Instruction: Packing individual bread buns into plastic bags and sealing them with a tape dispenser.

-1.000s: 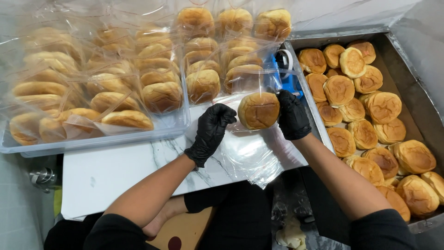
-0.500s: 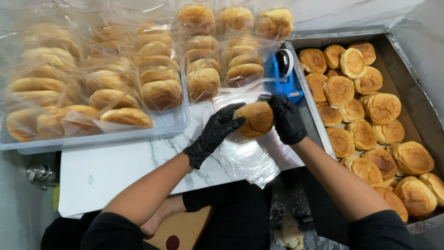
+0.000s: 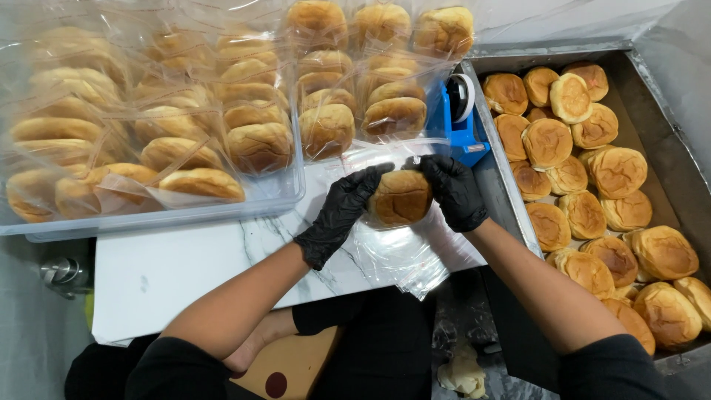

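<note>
**Bun held between two gloved hands over the bag pile**

Compared with half a second before, both hands had drawn a little closer around the bun (image 3: 401, 197), and the bun had turned so that its brown top faced the camera more squarely. The left hand (image 3: 342, 215), in a black glove, pressed its fingers (image 3: 370, 180) along the bun's left side and top edge. The right hand (image 3: 454, 191), also gloved in black, closed on the bun's right side, its fingertips meeting near the top. So both hands were clamped on the same bun, which sat between them wrapped in a clear plastic bag (image 3: 385, 152) whose open end stuck out above the fingers.

Just under the grip lay a loose pile of clear bags (image 3: 404, 259) on a white marbled board (image 3: 185, 270). Just beyond the right hand, nearly touching its knuckles, stood a blue tape dispenser (image 3: 459, 118). Further right of the grip, a metal tray (image 3: 666, 126) held many bare buns (image 3: 585, 215), packed close together. Beyond and to the left of the grip, a clear plastic tub (image 3: 281, 196) held rows of bagged buns (image 3: 259, 144), and more of these (image 3: 392, 111) lay straight beyond the held bun.
</note>
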